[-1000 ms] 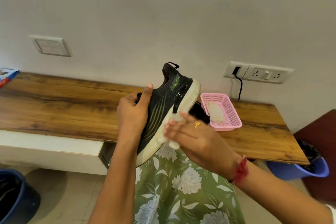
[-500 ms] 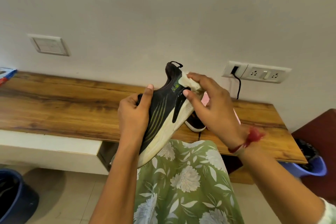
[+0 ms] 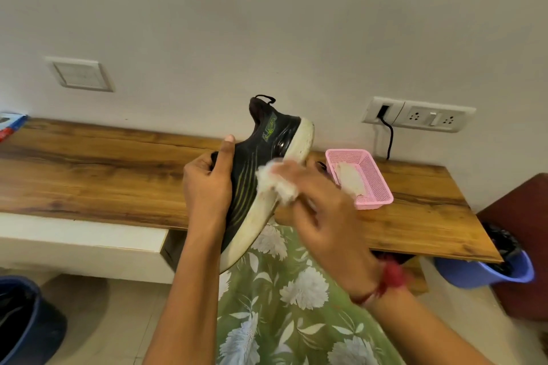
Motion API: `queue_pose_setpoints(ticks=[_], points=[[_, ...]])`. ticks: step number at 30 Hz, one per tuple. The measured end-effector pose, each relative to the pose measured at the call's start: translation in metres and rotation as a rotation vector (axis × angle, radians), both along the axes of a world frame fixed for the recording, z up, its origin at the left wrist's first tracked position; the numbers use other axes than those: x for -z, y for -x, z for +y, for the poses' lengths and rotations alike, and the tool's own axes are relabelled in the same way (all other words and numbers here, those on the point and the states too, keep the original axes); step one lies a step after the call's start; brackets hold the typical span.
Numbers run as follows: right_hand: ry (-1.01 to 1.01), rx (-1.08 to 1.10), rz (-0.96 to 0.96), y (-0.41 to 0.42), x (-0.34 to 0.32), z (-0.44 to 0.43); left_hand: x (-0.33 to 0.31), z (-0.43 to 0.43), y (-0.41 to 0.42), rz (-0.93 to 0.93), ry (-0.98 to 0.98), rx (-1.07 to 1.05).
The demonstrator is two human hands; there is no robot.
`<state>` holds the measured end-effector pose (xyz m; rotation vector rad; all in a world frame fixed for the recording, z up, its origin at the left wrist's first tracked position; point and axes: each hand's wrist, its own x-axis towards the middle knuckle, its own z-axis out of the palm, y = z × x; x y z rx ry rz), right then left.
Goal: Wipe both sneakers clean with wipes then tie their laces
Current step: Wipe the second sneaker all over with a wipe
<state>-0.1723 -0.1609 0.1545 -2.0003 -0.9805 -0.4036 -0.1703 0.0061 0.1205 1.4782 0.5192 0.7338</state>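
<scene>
Gripping one black sneaker [image 3: 267, 154] round its knit upper with the curled fingers of the left hand [image 3: 207, 184], thumb straight along the collar. Pinching one crumpled white wipe [image 3: 277, 184] in the motion-blurred right hand [image 3: 323, 210], pressing it against the thick, scuffed off-white sole at mid-length. Holding the sneaker heel-up, tilted, above the wood-grain shelf [image 3: 103, 175]. Showing, just to the right, a second wipe [image 3: 350, 178] lying flat in one pink rectangular perforated basket [image 3: 378, 187].

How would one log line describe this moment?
left hand grips black sneaker | right hand presses wipe to white sole
</scene>
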Motion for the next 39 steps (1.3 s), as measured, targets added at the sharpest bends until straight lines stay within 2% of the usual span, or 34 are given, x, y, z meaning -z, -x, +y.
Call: queue_pose_setpoints(ticks=[3,6,11,14,17,19,21,23,25,27,29,33,39], points=[[-0.065,0.194,-0.052,-0.042,-0.027,-0.001,-0.004,-0.006,-0.001,0.010,-0.005,0.042],[0.063,0.212,-0.085,-0.056,-0.022,0.002,-0.006,-0.011,-0.002,0.007,-0.037,0.044],[0.308,0.236,-0.284,-0.022,0.012,0.006,0.001,-0.007,-0.002,0.007,-0.028,0.002],[0.387,0.248,-0.334,-0.001,0.030,0.013,0.007,-0.004,-0.003,0.031,-0.013,0.001],[0.451,0.127,-0.220,0.018,0.033,0.009,0.012,-0.002,-0.004,0.069,-0.012,-0.017],[0.289,-0.031,0.061,0.017,0.014,0.001,0.013,0.000,-0.003,0.078,0.002,-0.020],[0.054,-0.029,0.165,-0.003,-0.009,-0.005,0.010,-0.001,-0.003,0.080,0.003,-0.011],[-0.036,0.128,0.072,-0.033,-0.027,-0.006,0.006,-0.005,-0.003,0.065,0.010,0.008],[0.092,0.219,-0.061,-0.055,-0.029,0.003,0.004,-0.009,-0.004,0.056,0.002,0.020],[0.211,0.242,-0.096,-0.061,-0.014,0.009,0.005,-0.012,-0.003,0.060,-0.017,0.024],[0.239,0.279,-0.121,-0.053,-0.002,0.010,0.007,-0.011,-0.002,0.070,-0.039,0.013],[0.337,0.321,-0.300,-0.025,0.017,0.013,0.005,-0.013,-0.003,0.084,0.001,0.001],[0.429,0.247,-0.375,0.007,0.036,0.015,0.008,-0.008,-0.005,0.068,0.047,0.003]])
